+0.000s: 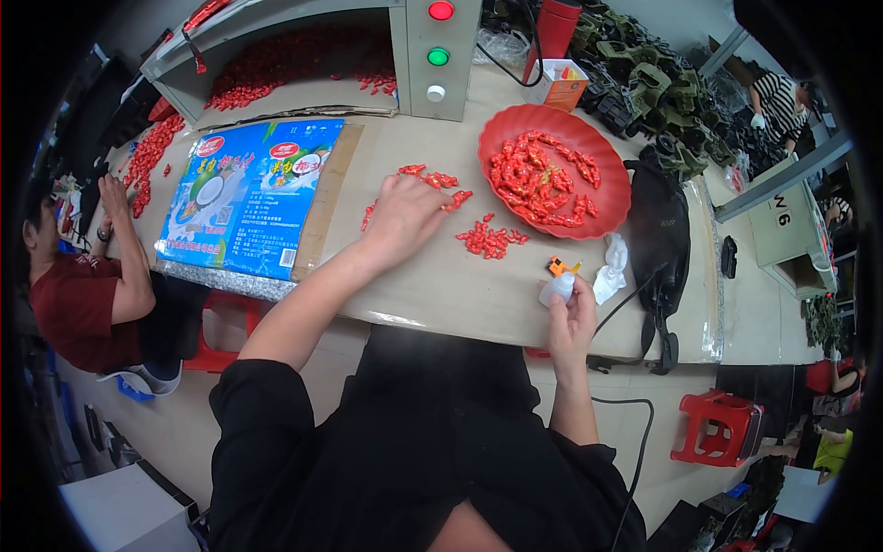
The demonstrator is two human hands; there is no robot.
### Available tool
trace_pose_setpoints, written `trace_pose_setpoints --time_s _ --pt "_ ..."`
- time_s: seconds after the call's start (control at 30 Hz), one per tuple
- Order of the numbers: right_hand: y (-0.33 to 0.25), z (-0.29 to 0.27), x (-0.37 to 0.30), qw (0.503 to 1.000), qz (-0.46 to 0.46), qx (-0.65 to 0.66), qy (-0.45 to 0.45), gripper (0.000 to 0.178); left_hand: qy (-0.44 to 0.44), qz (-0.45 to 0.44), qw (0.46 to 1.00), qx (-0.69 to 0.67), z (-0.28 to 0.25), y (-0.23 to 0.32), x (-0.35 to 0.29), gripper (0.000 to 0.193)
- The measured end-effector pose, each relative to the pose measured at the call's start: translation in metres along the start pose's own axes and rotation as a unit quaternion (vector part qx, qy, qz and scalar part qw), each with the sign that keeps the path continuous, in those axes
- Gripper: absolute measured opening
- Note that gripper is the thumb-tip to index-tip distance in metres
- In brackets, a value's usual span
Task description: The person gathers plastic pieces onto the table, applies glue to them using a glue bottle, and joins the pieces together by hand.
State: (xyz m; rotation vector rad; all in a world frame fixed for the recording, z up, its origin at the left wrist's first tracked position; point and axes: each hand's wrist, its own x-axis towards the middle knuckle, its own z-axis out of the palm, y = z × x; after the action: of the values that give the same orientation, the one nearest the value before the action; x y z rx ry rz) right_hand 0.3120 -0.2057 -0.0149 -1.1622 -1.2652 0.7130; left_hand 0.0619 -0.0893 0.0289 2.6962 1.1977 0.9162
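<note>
My left hand (405, 219) is palm down on the table, its fingers bent and closed at a small glossy red piece (456, 200). More red pieces (430, 177) lie just beyond it. My right hand (574, 317) grips a small white squeeze bottle (557, 289) near the table's front edge. An orange object (557, 266) is right behind the bottle; its kind is unclear. Between my hands sits a loose pile of smaller red pieces (492, 237). A scalloped red bowl (612, 198) behind them holds several larger red pieces with yellow spots.
Crumpled white tissue (612, 267) and a black bag (664, 239) lie to the right. A flattened blue printed carton (248, 198) covers the left. Behind stands a metal machine housing (432, 87) with lights. A person (92, 285) sits at far left; a red stool (717, 428) stands right.
</note>
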Motion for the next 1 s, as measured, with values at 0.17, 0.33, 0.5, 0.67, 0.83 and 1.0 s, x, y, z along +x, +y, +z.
trace_pose_setpoints --time_s 0.17,0.33,0.5,0.67,0.83,1.0 --pt "-0.027 0.005 0.000 0.969 0.141 0.203 0.014 0.039 -0.019 -0.288 0.789 -0.543 -0.018 0.032 -0.019 0.013" --pt "-0.044 0.037 0.003 0.855 0.189 0.461 -0.142 0.042 -0.088 -0.310 0.638 -0.699 -0.005 0.069 -0.045 0.023" --pt "-0.046 0.061 0.000 0.825 0.212 0.501 -0.154 0.044 -0.037 -0.292 0.612 -0.734 0.005 0.073 -0.061 0.027" --pt "-0.041 0.071 -0.005 0.820 0.226 0.512 -0.125 0.041 -0.002 -0.288 0.527 -0.800 0.015 0.079 -0.068 0.026" --pt "-0.037 0.072 -0.002 0.828 0.207 0.499 -0.152 0.043 0.020 -0.292 0.584 -0.757 0.011 0.081 -0.068 0.026" --pt "-0.034 0.055 0.010 0.877 0.186 0.429 -0.111 0.040 0.056 -0.278 0.686 -0.670 0.014 0.070 -0.063 0.027"
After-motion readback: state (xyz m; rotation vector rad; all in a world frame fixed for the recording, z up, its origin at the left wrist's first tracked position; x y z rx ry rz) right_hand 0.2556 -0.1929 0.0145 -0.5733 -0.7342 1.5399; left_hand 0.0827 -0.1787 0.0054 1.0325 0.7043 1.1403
